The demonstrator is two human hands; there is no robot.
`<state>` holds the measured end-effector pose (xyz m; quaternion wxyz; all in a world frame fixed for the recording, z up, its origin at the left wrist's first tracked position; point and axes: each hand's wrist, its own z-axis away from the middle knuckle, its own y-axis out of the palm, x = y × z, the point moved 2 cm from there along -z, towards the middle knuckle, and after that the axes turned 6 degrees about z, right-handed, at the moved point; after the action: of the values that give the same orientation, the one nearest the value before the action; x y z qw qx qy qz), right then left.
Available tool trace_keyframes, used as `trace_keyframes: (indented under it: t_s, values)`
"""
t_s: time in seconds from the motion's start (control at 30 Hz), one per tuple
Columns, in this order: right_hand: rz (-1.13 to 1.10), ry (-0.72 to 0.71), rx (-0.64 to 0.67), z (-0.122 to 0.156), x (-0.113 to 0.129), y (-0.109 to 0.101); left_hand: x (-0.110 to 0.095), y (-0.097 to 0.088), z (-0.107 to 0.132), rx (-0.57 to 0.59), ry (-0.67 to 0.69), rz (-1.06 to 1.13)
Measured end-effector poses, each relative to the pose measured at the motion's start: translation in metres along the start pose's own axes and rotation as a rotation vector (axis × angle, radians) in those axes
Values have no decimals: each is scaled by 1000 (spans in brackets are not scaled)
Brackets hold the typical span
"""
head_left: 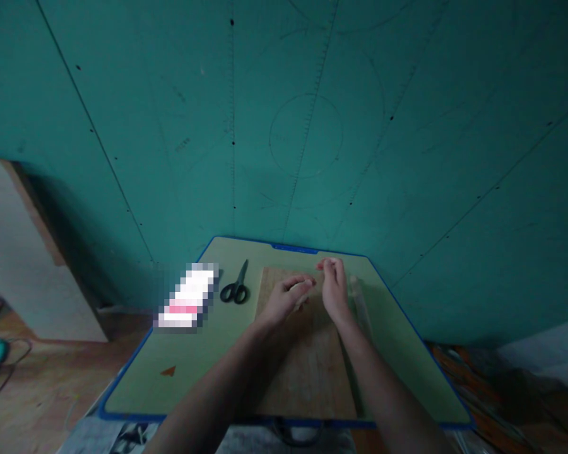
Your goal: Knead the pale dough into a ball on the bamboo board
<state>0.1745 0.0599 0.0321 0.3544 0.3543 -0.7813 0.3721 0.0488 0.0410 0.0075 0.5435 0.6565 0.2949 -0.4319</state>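
Over the far part of a wooden board (307, 378) my left hand (284, 299) is closed. A small pale lump (301, 302) shows beneath its thumb and fingers; its kind is too blurred to tell. Slightly higher and to the right, my right hand (334, 284) has its fingers curled in, and whatever they hold, if anything, is hidden. The two hands are apart. Black-handled scissors (236, 290) lie left of the board, blades pointing away. Along the board's right side lies a long, pale, translucent strip (361, 302).
The board rests on a pale green table (203, 384) with a blue rim. A pixelated bright rectangle (189, 296) sits at its left edge, and a small brown triangular piece (169, 371) lies nearer. A green wall (307, 132) rises behind; a white panel (42, 265) leans at left.
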Motion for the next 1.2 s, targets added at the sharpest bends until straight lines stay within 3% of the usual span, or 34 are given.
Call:
trace_keyframes:
  t_s: [0.1, 0.37, 0.5, 0.63, 0.73, 0.83, 0.9, 1.03, 1.2]
  values:
    - [-70, 58, 12, -4, 1, -12, -2, -4, -3, -65, -21, 48]
    - [-77, 59, 254, 5, -1, -23, -11, -9, -3, -210, -121, 167]
    - [-224, 142, 337, 8, -12, -15, -14, -10, -1, -176, -154, 289]
    - [-515, 284, 450, 8, -17, -10, -16, -11, -2, -154, -116, 398]
    - [-683, 377, 557, 10, -16, -10, -16, -11, -2, -153, -176, 459]
    - [-715, 435, 623, 12, -16, -11, -17, -10, -1, -160, -237, 548]
    - [-672, 433, 608, 13, -18, -11, -18, -9, -1, -149, -243, 603]
    - [-480, 348, 442, 13, -20, -8, -14, -8, -3, -126, -251, 592]
    - [-205, 31, 289, 18, -5, 1, -7, -12, -9, -142, -151, 449]
